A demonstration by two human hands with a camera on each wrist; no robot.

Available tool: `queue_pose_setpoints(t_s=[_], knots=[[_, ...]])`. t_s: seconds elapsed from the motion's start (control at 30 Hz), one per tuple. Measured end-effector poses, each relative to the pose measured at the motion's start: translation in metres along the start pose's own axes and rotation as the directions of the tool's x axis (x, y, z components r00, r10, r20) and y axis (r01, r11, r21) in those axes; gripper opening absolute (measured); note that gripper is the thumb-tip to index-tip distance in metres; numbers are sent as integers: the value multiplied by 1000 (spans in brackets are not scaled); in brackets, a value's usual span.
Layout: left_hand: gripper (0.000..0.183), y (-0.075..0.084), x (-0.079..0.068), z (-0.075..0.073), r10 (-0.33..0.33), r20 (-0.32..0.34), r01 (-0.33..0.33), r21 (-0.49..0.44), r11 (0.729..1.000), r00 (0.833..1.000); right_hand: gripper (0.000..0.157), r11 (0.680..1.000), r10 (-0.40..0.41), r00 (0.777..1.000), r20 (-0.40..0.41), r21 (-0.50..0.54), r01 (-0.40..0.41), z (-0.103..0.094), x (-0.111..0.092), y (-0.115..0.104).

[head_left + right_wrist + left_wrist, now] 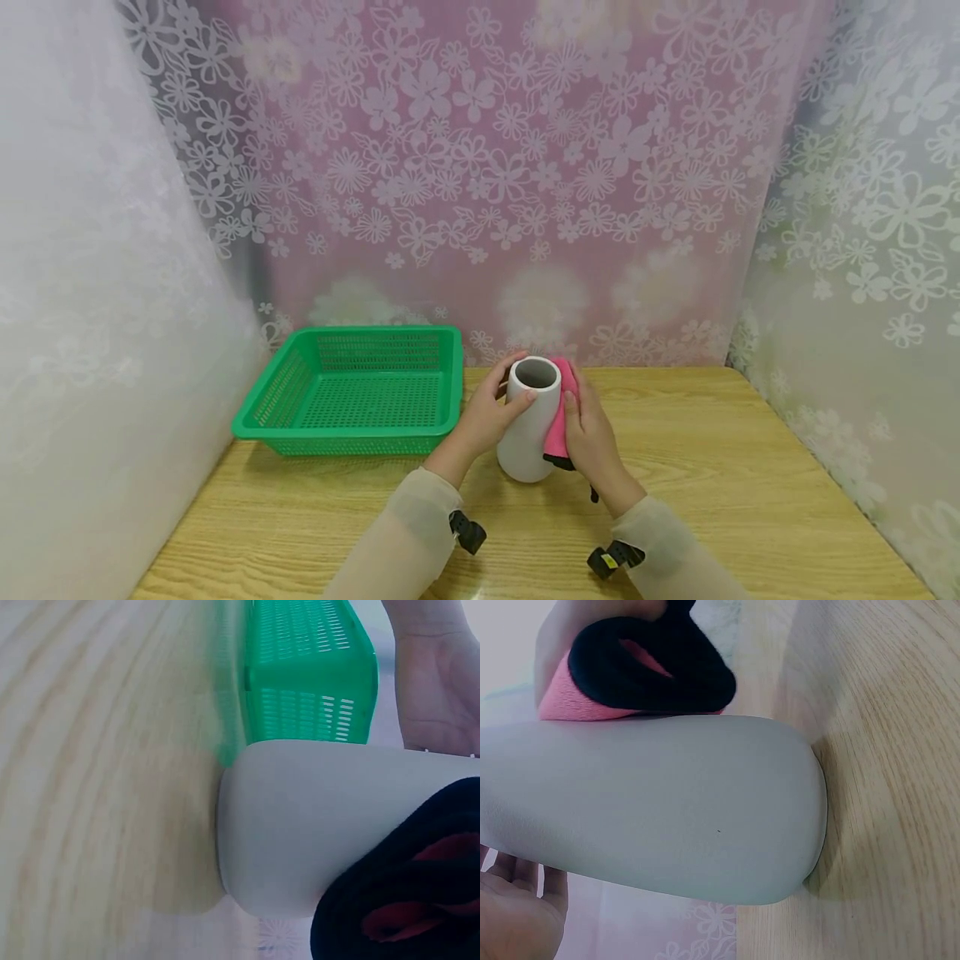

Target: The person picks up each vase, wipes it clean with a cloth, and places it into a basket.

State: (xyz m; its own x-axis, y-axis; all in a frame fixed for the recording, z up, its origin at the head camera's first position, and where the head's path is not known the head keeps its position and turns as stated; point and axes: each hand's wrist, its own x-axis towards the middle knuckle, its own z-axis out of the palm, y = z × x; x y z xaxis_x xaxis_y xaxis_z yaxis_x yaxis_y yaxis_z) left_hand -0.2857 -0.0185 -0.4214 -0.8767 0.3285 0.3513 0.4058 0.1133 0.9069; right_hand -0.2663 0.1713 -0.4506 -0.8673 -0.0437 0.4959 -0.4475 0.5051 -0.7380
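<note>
A white vase [527, 442] with a round open mouth stands upright on the wooden table. My left hand [487, 414] grips it near the rim from the left, thumb at the front and fingers around the far side. On the vase's right side, my right hand [590, 429] holds a folded pink cloth [557, 429] with black edging against the wall of the vase. In the left wrist view the cloth's black edge [652, 701] forms a loop beside the vase [675, 810]. The right wrist view shows the folded layers of the cloth [412, 862] close up.
To the left of the vase, a green plastic basket [348, 433] with slotted walls sits on the wooden table [712, 500]. Flowered curtains [465, 167] hang behind and along both sides. A black wrist camera [468, 532] is strapped to each sleeve.
</note>
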Motion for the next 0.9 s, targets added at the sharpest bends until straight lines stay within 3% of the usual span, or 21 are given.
queue_pose_setpoints(t_s=[0.23,0.5,0.9], knots=[[61,0,-1,0,-7,-1,7,1,1000,1000,54,999,36,999,39,-13,-35,2,-2,8],[61,1,-2,1,-19,-1,19,-2,1000,1000,55,991,129,988,90,-54,-125,5,-8,17],[61,1,-1,0,-26,3,26,-23,999,1000,53,980,165,979,118,-128,-150,8,-9,23]])
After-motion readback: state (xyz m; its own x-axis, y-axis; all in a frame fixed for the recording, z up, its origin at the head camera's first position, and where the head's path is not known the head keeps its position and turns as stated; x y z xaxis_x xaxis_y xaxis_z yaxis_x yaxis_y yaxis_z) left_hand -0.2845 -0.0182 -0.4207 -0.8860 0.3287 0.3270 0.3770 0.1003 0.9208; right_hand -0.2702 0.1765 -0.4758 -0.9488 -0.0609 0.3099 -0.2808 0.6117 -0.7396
